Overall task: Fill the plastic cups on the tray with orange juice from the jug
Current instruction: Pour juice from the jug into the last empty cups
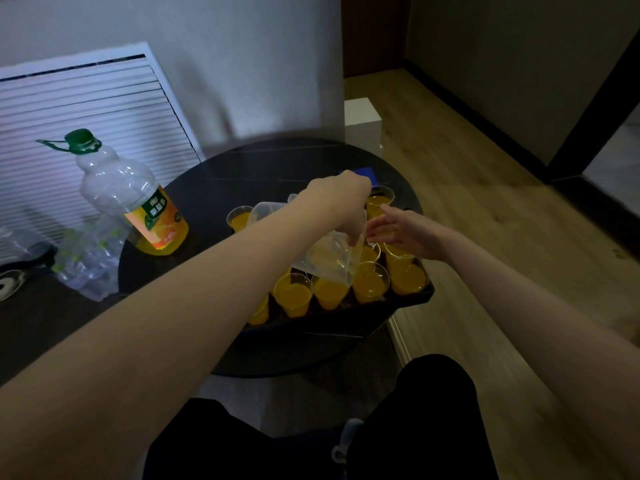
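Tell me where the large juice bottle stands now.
The large juice bottle stands upright at the left edge of the round table, left of the tray.

The left hand (341, 199) grips the jug (329, 258) from above, tipped over the tray (391, 304) on the round table (242, 174). Below and before the grip stand cups (294, 294) in the tray; another cup (379, 200) stands just behind it. The right hand (405, 230) lies just right of the grip, over the cups. Well left of it, a large bottle (135, 195) stands on the table, with a slatted panel (79, 133) behind.
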